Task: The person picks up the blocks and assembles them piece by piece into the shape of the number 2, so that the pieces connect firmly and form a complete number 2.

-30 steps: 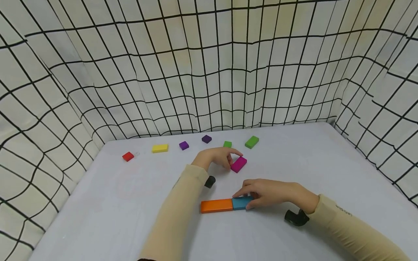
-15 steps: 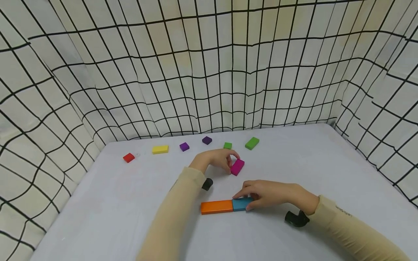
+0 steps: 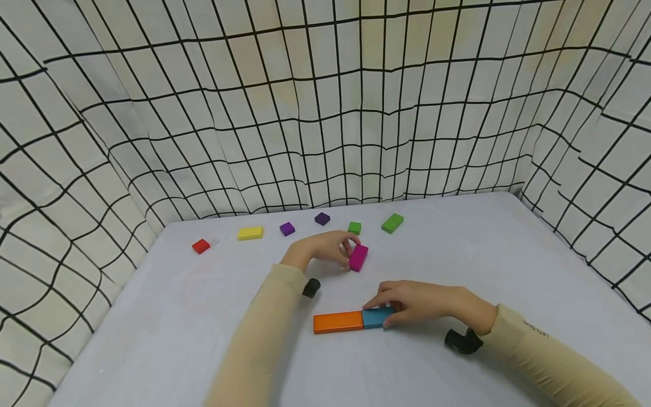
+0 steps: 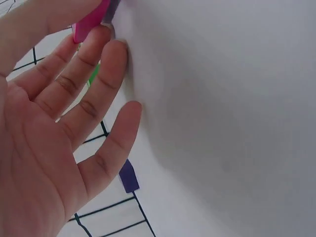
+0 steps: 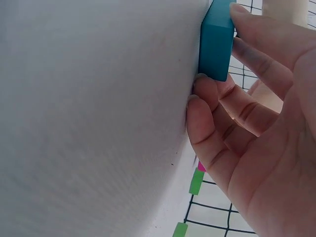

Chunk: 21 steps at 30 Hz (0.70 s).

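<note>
between thumb and fingers of left hand point(image 3: 320, 247), magenta block point(image 3: 358, 258)

Blue block point(image 3: 373, 319) abuts orange block point(image 3: 338, 323), magenta block point(image 3: 358, 258) angled beyond.

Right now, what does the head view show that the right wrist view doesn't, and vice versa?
Only head: orange block, red block, yellow block, purple block and dark purple block. Only right wrist: the palm of the right hand. Both: that hand's fingers gripping the blue block, both green blocks, and the magenta block, just a sliver in the wrist view.
</note>
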{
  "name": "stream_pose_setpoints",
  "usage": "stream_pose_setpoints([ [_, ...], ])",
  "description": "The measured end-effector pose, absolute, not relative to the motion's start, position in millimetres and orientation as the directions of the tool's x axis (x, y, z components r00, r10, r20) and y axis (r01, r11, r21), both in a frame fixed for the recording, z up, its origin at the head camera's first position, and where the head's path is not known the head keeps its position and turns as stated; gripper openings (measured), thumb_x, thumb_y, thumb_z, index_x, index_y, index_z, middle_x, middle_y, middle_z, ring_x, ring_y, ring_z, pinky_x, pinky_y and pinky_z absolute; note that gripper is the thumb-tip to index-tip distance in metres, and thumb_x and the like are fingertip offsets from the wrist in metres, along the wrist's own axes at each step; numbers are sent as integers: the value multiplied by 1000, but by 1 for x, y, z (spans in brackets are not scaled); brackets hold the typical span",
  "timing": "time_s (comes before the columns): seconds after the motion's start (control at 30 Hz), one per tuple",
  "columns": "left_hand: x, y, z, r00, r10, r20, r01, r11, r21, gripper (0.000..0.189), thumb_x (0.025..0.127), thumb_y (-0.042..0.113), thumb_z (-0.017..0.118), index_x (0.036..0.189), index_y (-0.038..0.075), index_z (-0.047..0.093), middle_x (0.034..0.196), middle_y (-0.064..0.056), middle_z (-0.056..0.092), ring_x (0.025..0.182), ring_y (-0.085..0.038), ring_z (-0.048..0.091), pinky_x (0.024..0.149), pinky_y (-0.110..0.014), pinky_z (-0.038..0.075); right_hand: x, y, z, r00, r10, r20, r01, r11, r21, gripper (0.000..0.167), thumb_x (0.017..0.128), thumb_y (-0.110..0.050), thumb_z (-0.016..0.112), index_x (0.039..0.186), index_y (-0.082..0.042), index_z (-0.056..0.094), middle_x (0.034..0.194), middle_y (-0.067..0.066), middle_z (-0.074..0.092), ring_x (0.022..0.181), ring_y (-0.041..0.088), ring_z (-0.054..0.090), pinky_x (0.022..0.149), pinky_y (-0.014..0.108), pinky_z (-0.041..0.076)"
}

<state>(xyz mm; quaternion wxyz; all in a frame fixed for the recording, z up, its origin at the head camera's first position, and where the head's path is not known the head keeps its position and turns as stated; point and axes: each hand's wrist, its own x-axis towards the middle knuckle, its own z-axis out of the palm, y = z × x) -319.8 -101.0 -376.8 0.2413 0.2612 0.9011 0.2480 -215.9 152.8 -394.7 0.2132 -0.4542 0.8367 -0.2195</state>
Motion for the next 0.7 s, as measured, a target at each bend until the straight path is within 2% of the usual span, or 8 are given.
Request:
stream_pose_setpoints([
  [0.4,-319,-127,-375,-775,572,-268,342,737,583,58,88,12,80,141,14,56,113,-2,66,104,-19,60,96,-39,51,-215,154,-393,-477,-868,-138,-680,463,-569,43,97,-30,73,138,-19,66,108,-11,56,84,4,52,75,21,49],
  [0.7,-313,-136,-373,-750,607,-264,361,710,605,57,88,13,81,140,13,57,113,-2,66,99,-19,64,94,-37,52,-216,154,-395,-484,-863,-147,-677,475,-562,45,97,-32,73,139,-22,65,106,-12,55,84,4,51,75,20,49],
])
